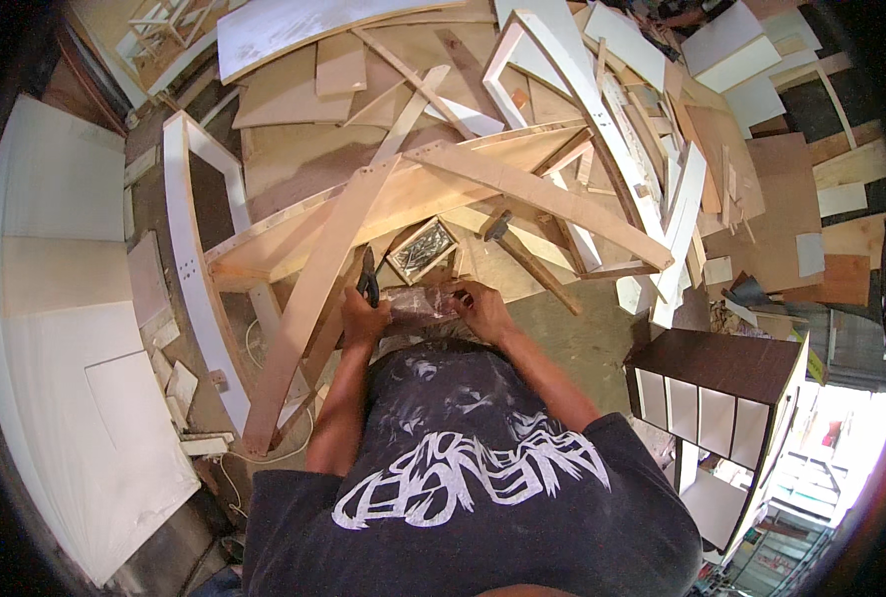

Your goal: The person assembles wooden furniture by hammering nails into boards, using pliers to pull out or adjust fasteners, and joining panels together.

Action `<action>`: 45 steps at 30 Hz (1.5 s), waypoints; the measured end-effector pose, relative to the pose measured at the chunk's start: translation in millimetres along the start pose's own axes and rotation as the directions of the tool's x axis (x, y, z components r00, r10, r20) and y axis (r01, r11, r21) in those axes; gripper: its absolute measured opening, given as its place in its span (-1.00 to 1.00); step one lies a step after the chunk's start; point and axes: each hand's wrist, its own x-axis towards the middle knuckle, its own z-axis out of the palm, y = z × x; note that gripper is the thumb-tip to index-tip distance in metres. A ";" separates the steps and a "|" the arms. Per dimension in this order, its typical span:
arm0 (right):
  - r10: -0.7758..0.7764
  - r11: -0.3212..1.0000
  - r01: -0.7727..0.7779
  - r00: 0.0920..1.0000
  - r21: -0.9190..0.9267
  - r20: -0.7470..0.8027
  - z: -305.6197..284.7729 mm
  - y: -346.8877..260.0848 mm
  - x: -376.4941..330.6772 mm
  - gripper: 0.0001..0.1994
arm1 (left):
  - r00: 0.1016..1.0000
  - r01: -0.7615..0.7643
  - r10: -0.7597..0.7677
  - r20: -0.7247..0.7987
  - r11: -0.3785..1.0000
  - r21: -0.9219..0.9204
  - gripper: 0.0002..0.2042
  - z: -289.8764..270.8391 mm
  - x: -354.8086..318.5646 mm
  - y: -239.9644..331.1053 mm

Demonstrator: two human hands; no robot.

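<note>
Dark-handled pliers (368,277) stand up out of my left hand (365,318), which is closed around them. Between my hands, close to my body, lies a crinkled clear plastic bag (421,304); its contents are hard to make out. My right hand (484,310) pinches the right end of this bag, and the left end meets my left hand. Just beyond it sits a small open wooden box (424,276) full of loose metal nails or screws (420,247). A hammer (537,267) with a wooden handle rests to the right of the box, head pointing away.
A long plywood board (318,298) slants past my left arm, meeting another board (552,204) across the far side. White-edged frames (189,249) stand around. A large white panel (75,328) is at left, a dark-topped shelf unit (716,363) at right.
</note>
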 end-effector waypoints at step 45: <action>-0.038 0.978 0.125 0.895 0.169 -0.444 -72.8 -119.8 107.3 -0.58 | 0.947 -0.196 0.233 -0.223 0.965 0.173 -0.50 -161.4 40.2 204.7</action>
